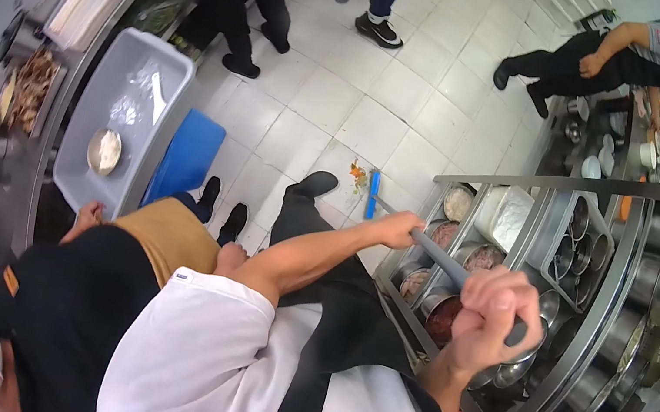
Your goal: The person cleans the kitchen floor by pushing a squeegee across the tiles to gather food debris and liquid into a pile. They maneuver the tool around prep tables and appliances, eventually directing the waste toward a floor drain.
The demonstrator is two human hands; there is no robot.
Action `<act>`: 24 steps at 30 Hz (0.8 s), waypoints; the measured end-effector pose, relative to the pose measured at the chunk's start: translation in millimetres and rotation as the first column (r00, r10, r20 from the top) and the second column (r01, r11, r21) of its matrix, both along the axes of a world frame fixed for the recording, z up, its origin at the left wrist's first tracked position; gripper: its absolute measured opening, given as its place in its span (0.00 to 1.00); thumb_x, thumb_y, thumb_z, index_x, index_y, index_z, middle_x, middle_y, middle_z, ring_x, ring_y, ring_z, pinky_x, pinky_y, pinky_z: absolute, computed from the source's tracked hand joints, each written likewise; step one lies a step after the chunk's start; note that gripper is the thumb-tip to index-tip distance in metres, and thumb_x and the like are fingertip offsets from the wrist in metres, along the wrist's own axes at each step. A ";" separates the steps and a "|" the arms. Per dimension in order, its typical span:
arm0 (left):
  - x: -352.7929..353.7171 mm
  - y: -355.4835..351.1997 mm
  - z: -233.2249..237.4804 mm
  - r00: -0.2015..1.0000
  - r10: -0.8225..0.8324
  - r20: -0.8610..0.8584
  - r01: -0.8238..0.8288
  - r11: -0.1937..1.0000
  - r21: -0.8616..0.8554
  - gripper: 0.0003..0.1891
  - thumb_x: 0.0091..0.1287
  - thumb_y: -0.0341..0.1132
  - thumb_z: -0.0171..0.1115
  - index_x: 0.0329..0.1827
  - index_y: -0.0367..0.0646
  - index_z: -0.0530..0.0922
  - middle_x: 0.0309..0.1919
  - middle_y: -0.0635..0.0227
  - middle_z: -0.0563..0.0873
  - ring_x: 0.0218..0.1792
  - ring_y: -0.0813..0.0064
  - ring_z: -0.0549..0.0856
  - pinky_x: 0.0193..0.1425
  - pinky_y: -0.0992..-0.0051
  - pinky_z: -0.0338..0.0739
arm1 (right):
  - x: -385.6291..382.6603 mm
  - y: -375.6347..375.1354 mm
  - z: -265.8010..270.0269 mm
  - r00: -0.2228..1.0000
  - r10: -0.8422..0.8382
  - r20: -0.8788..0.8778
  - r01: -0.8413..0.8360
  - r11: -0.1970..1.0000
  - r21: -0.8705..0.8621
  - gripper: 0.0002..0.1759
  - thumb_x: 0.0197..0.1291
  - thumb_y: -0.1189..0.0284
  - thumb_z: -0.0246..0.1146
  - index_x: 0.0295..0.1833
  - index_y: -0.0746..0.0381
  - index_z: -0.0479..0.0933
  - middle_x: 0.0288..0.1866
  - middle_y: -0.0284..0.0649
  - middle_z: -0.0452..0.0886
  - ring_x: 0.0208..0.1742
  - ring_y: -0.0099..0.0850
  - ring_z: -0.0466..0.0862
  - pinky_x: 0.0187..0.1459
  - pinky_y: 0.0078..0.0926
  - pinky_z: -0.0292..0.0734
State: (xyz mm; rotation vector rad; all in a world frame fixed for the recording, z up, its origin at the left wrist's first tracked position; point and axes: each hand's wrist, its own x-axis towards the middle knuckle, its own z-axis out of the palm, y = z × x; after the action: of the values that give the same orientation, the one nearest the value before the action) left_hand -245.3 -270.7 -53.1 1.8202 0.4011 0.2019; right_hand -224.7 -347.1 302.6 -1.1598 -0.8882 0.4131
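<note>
A long grey handle (445, 263) slants down from my hands to the floor, ending in a narrow blue head; it looks like a broom (372, 195), though its bristles cannot be made out. My left hand (396, 229) is closed around the middle of the handle. Higher up, my right hand (496, 316) wraps the handle near its top end, slightly blurred. Beside the blue head, on its left, lies a small heap of orange and green food scraps (359, 178) on the pale tiles.
To my right stands a metal rack (586, 182) with bowls and pans of food. A grey tub (180, 72) with a bowl (105, 151) inside and a blue bin (192, 148) are at left. A person in black (77, 312) stands close on my left; others stand farther off.
</note>
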 end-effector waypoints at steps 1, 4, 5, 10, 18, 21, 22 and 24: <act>3.5 -12.8 13.7 0.999 0.031 0.005 -0.031 0.999 0.027 0.14 0.67 0.40 0.71 0.32 0.40 0.78 0.32 0.52 0.86 0.39 0.45 0.85 0.43 0.54 0.76 | -0.1 -10.6 9.9 1.000 -0.002 0.018 0.001 0.999 0.034 0.16 0.71 0.76 0.61 0.29 0.66 0.67 0.24 0.41 0.72 0.22 0.27 0.71 0.24 0.26 0.66; -1.9 -46.7 85.1 0.992 0.120 -0.033 -0.118 0.992 0.050 0.12 0.67 0.39 0.71 0.36 0.39 0.81 0.35 0.50 0.88 0.41 0.45 0.87 0.45 0.56 0.78 | -0.2 -45.3 19.8 0.999 0.045 0.005 -0.046 0.997 0.060 0.16 0.71 0.77 0.61 0.29 0.66 0.67 0.24 0.40 0.72 0.23 0.25 0.70 0.24 0.22 0.64; -4.0 -56.6 109.1 0.988 0.147 -0.051 -0.145 0.988 0.048 0.12 0.67 0.40 0.71 0.37 0.39 0.82 0.36 0.49 0.89 0.41 0.46 0.87 0.46 0.57 0.79 | 1.9 -53.9 19.9 0.999 0.051 0.014 -0.052 0.997 0.055 0.16 0.71 0.77 0.61 0.29 0.66 0.67 0.24 0.40 0.72 0.23 0.24 0.70 0.24 0.22 0.63; 7.9 -83.0 129.0 0.938 0.239 0.251 -0.197 0.963 -0.182 0.17 0.59 0.42 0.75 0.31 0.36 0.79 0.27 0.48 0.84 0.31 0.53 0.86 0.37 0.58 0.77 | 28.9 -68.1 -48.4 0.997 0.013 0.076 -0.008 0.998 -0.063 0.16 0.71 0.78 0.63 0.29 0.63 0.67 0.22 0.32 0.70 0.22 0.16 0.65 0.25 0.19 0.59; 33.1 -91.4 51.6 0.903 0.121 0.411 -0.079 0.990 -0.118 0.12 0.64 0.37 0.71 0.41 0.36 0.86 0.33 0.57 0.92 0.38 0.77 0.88 0.46 0.66 0.82 | 30.6 -90.6 -44.9 0.974 0.000 0.229 0.025 0.994 -0.104 0.19 0.69 0.75 0.65 0.24 0.62 0.68 0.19 0.29 0.72 0.21 0.16 0.67 0.24 0.20 0.60; 26.8 -96.3 58.1 0.928 0.133 0.347 -0.088 0.986 -0.141 0.12 0.66 0.38 0.69 0.41 0.36 0.86 0.34 0.57 0.92 0.41 0.72 0.90 0.47 0.64 0.82 | 31.5 -96.3 -46.5 0.975 0.013 0.223 0.016 0.992 -0.126 0.18 0.68 0.75 0.66 0.25 0.63 0.68 0.19 0.30 0.73 0.22 0.16 0.70 0.26 0.19 0.62; 23.8 -96.1 61.3 0.930 0.148 0.338 -0.102 0.984 -0.149 0.12 0.67 0.38 0.68 0.40 0.36 0.85 0.34 0.57 0.92 0.41 0.69 0.90 0.47 0.63 0.82 | 29.4 -96.4 -47.3 0.982 0.020 0.190 -0.001 0.995 -0.100 0.18 0.67 0.76 0.66 0.24 0.63 0.68 0.19 0.31 0.73 0.22 0.16 0.69 0.26 0.19 0.62; 14.5 -100.0 84.6 0.924 0.180 0.336 -0.135 0.979 -0.154 0.13 0.67 0.39 0.68 0.40 0.35 0.85 0.34 0.56 0.91 0.42 0.63 0.91 0.46 0.61 0.81 | 22.5 -97.6 -49.1 0.991 0.045 0.123 -0.037 0.997 -0.066 0.18 0.65 0.77 0.67 0.24 0.63 0.68 0.19 0.32 0.73 0.22 0.16 0.69 0.26 0.19 0.62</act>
State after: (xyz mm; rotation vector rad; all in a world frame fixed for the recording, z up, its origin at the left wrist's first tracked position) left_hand -230.8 -370.7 31.5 1.5851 0.3008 0.5900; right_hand -202.2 -444.7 253.5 -1.2376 -1.0148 0.4079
